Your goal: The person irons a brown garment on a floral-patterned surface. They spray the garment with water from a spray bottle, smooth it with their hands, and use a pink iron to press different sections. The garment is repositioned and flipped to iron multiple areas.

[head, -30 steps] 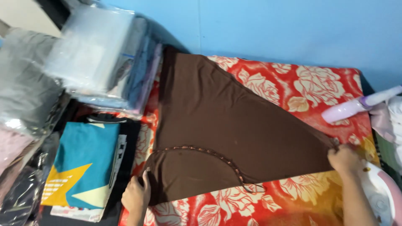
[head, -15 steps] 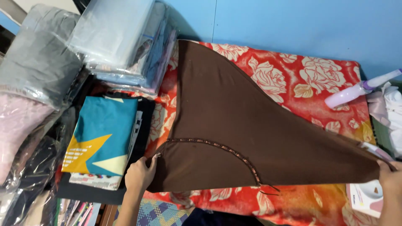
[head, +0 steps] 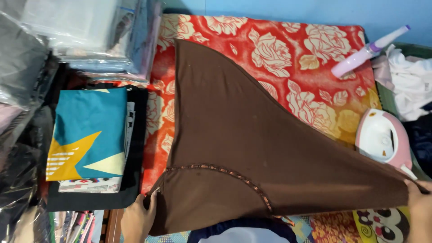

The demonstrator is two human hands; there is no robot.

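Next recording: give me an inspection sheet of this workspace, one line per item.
Surface: red floral cover, mostly under cloth.
Job's things: brown cloth spread flat, beaded trim curving across it.
Clutter: folded teal garment on a stack; bagged clothes; pink iron; lilac spray bottle.
Grippers: left hand grips the cloth's near edge; right hand pinches its tip.
Cables: nothing seen.
Surroundings: blue wall.

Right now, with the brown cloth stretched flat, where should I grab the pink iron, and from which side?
Take the pink iron by its raised top, coming from above on the right side, closest to the right hand. It sits flat at the red floral cover's right edge, beside the brown cloth; its handle shape is hard to make out.
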